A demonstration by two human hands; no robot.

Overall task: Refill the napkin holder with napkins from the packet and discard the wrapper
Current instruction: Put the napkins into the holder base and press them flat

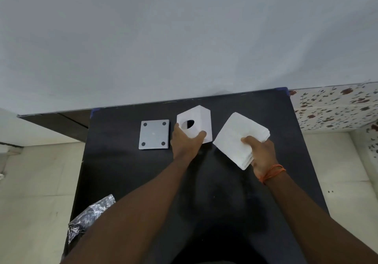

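Left hand [185,141] clamps the smooth white cube-shaped napkin holder [196,123], tilted on the matte black table [126,173]; right hand [260,153] pinches a soft white square napkin stack [235,139]

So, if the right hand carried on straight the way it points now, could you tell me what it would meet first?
Probably the napkin holder, since the right hand and its napkin stack angle up-left toward it; depth is uncertain.

White holder [197,123], tilted, round hole facing up, centre frame; its grey base [154,134] lies left; napkins [238,139] stacked right; crumpled wrapper [90,216] lower left.
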